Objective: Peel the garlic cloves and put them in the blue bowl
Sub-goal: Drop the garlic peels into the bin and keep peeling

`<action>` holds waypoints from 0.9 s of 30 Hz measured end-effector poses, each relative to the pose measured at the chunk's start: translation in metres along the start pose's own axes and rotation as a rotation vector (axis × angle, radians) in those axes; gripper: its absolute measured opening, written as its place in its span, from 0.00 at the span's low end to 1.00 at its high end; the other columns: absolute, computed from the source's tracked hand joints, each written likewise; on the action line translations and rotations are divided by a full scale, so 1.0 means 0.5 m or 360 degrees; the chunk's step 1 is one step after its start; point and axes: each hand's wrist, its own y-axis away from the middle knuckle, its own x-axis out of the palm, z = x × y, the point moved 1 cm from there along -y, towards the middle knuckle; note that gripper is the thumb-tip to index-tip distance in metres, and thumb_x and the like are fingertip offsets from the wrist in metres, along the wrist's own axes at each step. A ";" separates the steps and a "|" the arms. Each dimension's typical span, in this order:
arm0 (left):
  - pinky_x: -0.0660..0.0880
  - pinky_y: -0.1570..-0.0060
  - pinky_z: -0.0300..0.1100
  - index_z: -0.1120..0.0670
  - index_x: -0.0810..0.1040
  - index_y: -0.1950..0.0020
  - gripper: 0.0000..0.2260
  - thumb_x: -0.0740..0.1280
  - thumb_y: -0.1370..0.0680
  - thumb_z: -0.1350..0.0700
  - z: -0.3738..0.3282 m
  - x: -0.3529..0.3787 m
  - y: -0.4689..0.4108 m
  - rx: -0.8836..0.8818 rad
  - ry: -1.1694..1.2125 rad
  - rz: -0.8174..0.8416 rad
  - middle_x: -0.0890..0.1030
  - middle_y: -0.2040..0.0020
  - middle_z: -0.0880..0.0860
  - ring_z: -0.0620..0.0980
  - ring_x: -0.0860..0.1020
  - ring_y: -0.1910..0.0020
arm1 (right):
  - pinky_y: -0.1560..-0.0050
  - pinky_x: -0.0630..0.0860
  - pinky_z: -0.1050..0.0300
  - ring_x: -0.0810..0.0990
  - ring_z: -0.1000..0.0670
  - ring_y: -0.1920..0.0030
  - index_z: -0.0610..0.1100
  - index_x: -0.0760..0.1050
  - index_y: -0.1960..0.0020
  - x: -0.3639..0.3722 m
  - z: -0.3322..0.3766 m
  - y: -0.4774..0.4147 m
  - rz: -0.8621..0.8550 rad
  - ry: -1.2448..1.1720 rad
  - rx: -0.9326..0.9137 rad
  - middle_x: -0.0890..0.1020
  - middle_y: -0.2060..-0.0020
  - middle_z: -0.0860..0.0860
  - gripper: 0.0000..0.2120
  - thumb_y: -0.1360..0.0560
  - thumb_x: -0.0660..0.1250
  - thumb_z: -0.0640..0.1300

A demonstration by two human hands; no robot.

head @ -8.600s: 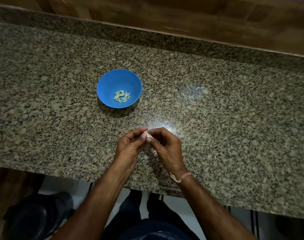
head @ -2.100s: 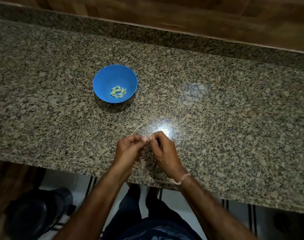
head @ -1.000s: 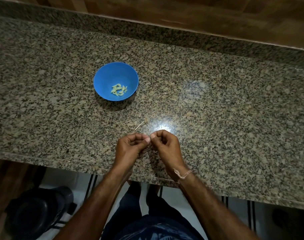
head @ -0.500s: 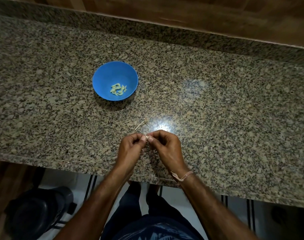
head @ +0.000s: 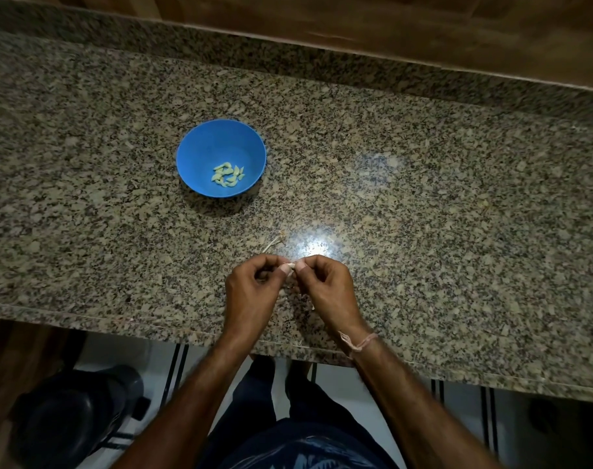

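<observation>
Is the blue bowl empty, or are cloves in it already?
Not empty: the blue bowl stands upright on the counter with a small cluster of pale peeled cloves on its bottom.

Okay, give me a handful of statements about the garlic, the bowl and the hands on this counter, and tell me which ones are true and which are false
1. The blue bowl already holds several peeled cloves. True.
2. Both hands pinch one garlic clove between their fingertips. True: the left hand and the right hand meet on it.
3. The hands hold the clove right above the bowl. False: they hold it nearer the person, close to the front edge of the granite counter, apart from the bowl.
4. The bowl is tipped on its side. False: it stands upright, opening up.
5. A thin scrap of garlic skin lies on the counter between the bowl and the hands. True.
</observation>
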 end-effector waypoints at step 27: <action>0.76 0.67 0.35 0.60 0.84 0.55 0.05 0.69 0.20 0.64 0.002 0.007 -0.011 -0.0958 0.0979 0.0376 0.83 0.65 0.54 0.45 0.78 0.67 | 0.44 0.83 0.49 0.84 0.45 0.51 0.35 0.80 0.46 -0.019 -0.003 0.006 0.0170 -0.0367 0.0004 0.85 0.50 0.40 0.05 0.21 0.71 0.35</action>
